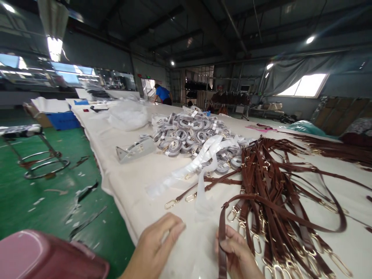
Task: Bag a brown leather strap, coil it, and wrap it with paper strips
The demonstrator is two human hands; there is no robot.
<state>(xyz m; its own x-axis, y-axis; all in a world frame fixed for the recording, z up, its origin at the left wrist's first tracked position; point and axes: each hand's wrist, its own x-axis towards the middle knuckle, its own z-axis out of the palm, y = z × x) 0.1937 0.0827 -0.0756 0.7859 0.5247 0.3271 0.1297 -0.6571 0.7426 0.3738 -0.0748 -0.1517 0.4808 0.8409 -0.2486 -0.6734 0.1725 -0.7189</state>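
My right hand point(236, 252) pinches a brown leather strap point(222, 240) between thumb and fingers. From there the strap loops right over a heap of similar brown straps point(263, 186) with gold-coloured metal clasps. Nearer the left edge of the table, my left hand point(157, 244) is loosely curved, with no object visible in it. Its thumb and index tips are close together. Translucent white plastic strips point(200, 155) lie on the table beyond my hands. Behind them is a pile of coiled straps point(188, 133) in clear wrapping.
A long table point(116, 182) covered in pale cloth runs away from me. More brown straps point(334, 147) lie at right. A clear plastic bag point(128, 112) rests farther back. On the left are a reddish-pink seat point(43, 255) and a metal stool point(37, 151). A person in blue point(163, 94) bends over the far end.
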